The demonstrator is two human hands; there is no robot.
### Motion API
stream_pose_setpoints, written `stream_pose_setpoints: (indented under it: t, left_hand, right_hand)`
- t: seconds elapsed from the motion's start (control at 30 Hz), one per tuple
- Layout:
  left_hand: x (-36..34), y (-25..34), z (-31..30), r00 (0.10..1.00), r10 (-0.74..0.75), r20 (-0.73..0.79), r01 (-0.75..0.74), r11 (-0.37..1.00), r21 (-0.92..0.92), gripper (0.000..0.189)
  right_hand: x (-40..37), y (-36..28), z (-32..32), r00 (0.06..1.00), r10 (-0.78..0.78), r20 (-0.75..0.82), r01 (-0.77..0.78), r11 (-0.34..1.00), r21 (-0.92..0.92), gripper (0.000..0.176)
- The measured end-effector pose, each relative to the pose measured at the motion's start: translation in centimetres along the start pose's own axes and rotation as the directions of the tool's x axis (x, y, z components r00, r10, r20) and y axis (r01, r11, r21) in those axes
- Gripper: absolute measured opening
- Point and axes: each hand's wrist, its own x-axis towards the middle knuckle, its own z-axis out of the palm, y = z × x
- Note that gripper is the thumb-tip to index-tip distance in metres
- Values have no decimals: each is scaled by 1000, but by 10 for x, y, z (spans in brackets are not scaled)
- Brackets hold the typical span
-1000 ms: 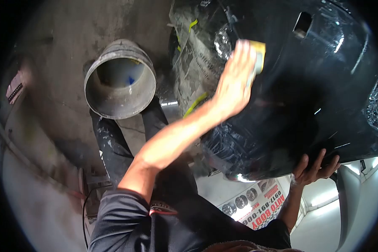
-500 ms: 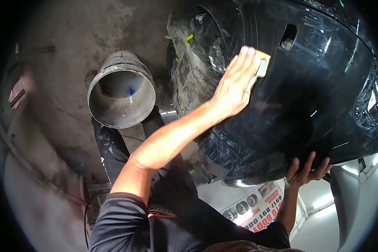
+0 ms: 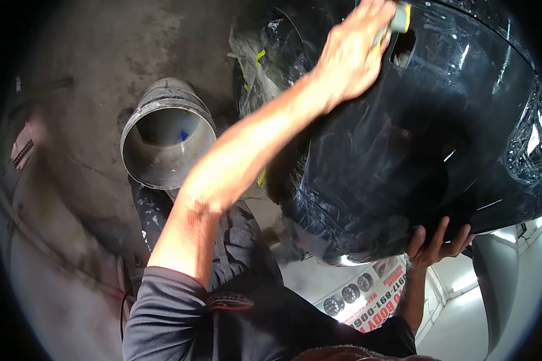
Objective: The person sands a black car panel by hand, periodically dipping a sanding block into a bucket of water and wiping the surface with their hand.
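My left hand (image 3: 355,51) is closed around a yellow and grey-green sanding block (image 3: 400,18) at the top of the head view. The block lies against a glossy black car bumper (image 3: 367,174), just above a slot-shaped opening (image 3: 403,49) in it. Fingers hide much of the block. Whitish streaks and smears show on the black surface. My right hand (image 3: 433,245) rests at the bumper's lower edge, fingers spread and stretched over its outer face. No tool shows in that hand.
A worn bucket (image 3: 162,174) with cloudy liquid and a blue piece stands on the left, near my legs. Plastic sheeting (image 3: 250,66) covers part of the car. Crinkled clear film (image 3: 530,135) is at far right. A printed sign (image 3: 373,295) shows upside down below.
My left hand has slid the sanding block upward and a little right, from below the opening to above it. My right hand stays at the lower edge. The view has shifted slightly.
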Motion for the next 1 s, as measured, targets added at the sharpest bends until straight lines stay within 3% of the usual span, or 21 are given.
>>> stream_pose_setpoints:
  t: [0.03, 0.07, 0.1, 0.13, 0.17, 0.2, 0.27, 0.3, 0.33, 0.4, 0.5, 0.57, 0.7, 0.73, 0.8, 0.83, 0.93, 1.0]
  left_hand:
    - [10, -1, 4, 988, 56, -147, -67, 995, -76, 26]
    - [8, 0, -2, 999, -5, -33, -1, 988, -156, 32]
    - [4, 8, -5, 982, -169, 88, 189, 908, -374, 36]
    - [-1, 16, -8, 923, -325, 205, 384, 750, -539, 40]
    - [-2, 36, -10, 771, -495, 401, 597, 343, -725, 40]
    - [-8, 21, 5, 998, -56, -27, 32, 835, -550, 41]
    - [5, -6, 20, 991, 44, -123, -61, 988, -140, 40]
    - [15, -2, 20, 984, 96, -148, -86, 993, 75, 40]
    - [29, 14, -2, 992, -111, 63, 123, 964, -235, 38]
    - [21, 6, -6, 998, 55, -7, -55, 998, -40, 32]
    - [-33, 3, -8, 999, 35, 22, -35, 999, 0, 41]
    - [-79, 13, -15, 982, -183, 49, 179, 981, 78, 45]
    - [-21, -27, 10, 997, 36, -70, -23, 982, 185, 50]
    - [-3, -34, 16, 992, -85, -92, 85, 996, 1, 41]
    - [7, -8, -6, 954, -281, 103, 285, 958, -28, 49]
    - [-22, -20, 8, 998, -60, -33, 65, 987, 146, 52]
    - [-124, 32, -4, 973, -201, 115, 187, 974, 125, 61]
    - [-129, 36, -19, 945, -242, 221, 211, 965, 156, 68]
  right_hand:
    - [0, 0, -1, 1000, 0, 1, 0, 1000, -9, 52]
    - [0, 0, 0, 1000, 0, -3, 0, 1000, -13, 52]
    - [0, -1, 1, 1000, 0, -8, 0, 1000, -15, 52]
    - [-1, 0, 1, 1000, 4, -2, -4, 1000, -8, 52]
    - [-3, 2, 0, 1000, 7, 2, -7, 1000, -2, 51]
    - [-4, 3, 1, 1000, 15, 3, -15, 1000, 0, 51]
    - [2, 0, 2, 1000, 5, -9, -5, 1000, 0, 52]
    - [2, -1, -2, 1000, 1, -2, -1, 1000, -3, 52]
    - [0, -1, -5, 1000, 1, 9, -1, 1000, 0, 52]
    - [-1, 1, -1, 1000, 0, 0, 0, 1000, 1, 52]
    - [-1, 2, 1, 1000, 8, -12, -8, 1000, 14, 51]
    - [-1, 2, 0, 1000, 16, -23, -16, 1000, 12, 52]
    - [-1, 1, 0, 1000, 16, -14, -16, 1000, 11, 52]
    - [-1, 0, -1, 1000, 21, -10, -21, 1000, 8, 52]
    - [-3, 0, -3, 1000, 24, 0, -24, 1000, 2, 51]
    - [-2, 0, -2, 1000, 26, -4, -26, 1000, 6, 51]
    - [-1, 0, 0, 1000, 20, -19, -20, 1000, 6, 51]
    - [-3, 2, -1, 1000, 24, -20, -24, 1000, 7, 51]
